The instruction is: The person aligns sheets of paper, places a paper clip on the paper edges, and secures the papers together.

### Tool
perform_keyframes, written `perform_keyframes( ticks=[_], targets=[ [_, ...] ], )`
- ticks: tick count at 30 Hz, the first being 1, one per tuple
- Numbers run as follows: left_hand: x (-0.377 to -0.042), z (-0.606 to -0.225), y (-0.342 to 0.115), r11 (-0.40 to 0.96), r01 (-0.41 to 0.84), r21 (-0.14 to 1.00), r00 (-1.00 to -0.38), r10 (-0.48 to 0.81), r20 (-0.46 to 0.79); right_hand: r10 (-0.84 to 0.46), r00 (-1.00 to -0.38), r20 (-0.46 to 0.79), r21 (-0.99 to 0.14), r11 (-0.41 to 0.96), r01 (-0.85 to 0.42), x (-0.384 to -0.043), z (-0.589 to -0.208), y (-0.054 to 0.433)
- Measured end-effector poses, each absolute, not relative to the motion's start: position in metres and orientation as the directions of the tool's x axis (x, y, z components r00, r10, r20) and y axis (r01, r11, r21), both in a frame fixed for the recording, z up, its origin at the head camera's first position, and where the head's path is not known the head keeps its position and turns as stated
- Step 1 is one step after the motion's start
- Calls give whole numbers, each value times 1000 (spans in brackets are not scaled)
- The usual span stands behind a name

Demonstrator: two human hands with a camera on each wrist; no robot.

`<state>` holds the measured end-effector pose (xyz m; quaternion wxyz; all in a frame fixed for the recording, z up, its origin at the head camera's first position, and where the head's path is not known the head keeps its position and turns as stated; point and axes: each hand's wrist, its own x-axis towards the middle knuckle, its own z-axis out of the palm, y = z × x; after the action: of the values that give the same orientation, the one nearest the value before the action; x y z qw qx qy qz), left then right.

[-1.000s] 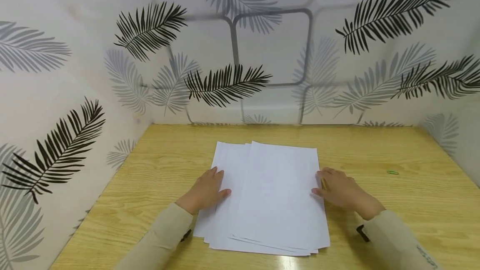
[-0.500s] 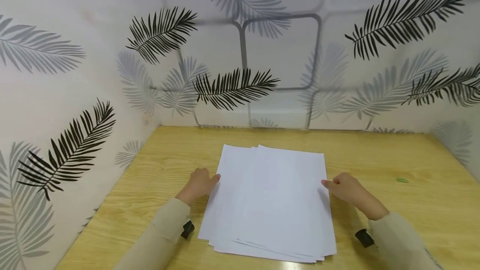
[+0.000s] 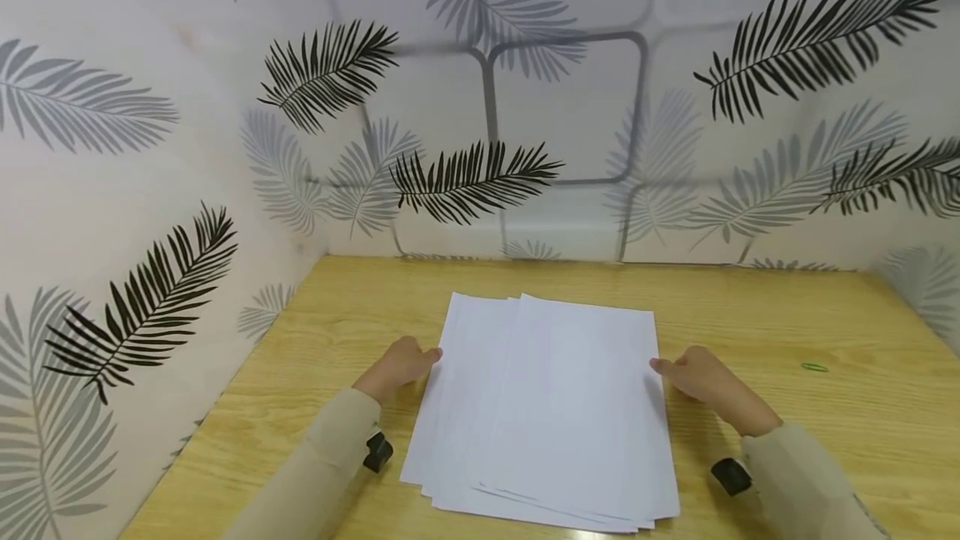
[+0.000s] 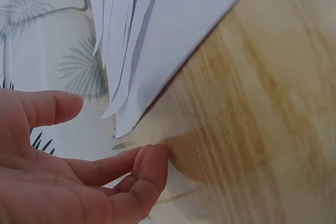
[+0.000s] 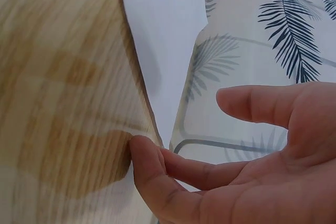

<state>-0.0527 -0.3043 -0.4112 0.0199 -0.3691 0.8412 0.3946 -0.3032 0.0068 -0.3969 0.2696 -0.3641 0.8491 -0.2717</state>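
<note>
A loose stack of white paper sheets (image 3: 577,407) lies on the wooden table, fanned so several edges show on its left and front sides. My left hand (image 3: 402,363) is at the stack's left edge, thumb tip right at the sheets. In the left wrist view the thumb stands apart from the bent fingers (image 4: 152,169), whose tips are down near the paper's edge. Opposite it, my right hand (image 3: 701,375) is at the right edge. The right wrist view has its bent fingers (image 5: 149,163) low at the paper's edge, thumb raised with a gap between.
A small green paper clip (image 3: 814,367) lies on the table (image 3: 862,440) to the right of my right hand. Leaf-patterned walls (image 3: 570,215) stand behind and at the sides. A black wrist device (image 3: 378,451) shows under the left sleeve, another (image 3: 730,476) under the right.
Both hands have drawn outward from lying over the paper's sides to its left and right edges, their fingers now bent. The whole view has shifted slightly; the stack keeps its fanned shape.
</note>
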Motion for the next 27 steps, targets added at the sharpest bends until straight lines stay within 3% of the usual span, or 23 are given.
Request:
perform_keyframes(
  ticks=[27],
  targets=[
    [-65, -406, -296, 375, -654, 657, -709, -607, -359, -721, -617, -315, -721, 605, -339, -297, -394, 2]
  ],
)
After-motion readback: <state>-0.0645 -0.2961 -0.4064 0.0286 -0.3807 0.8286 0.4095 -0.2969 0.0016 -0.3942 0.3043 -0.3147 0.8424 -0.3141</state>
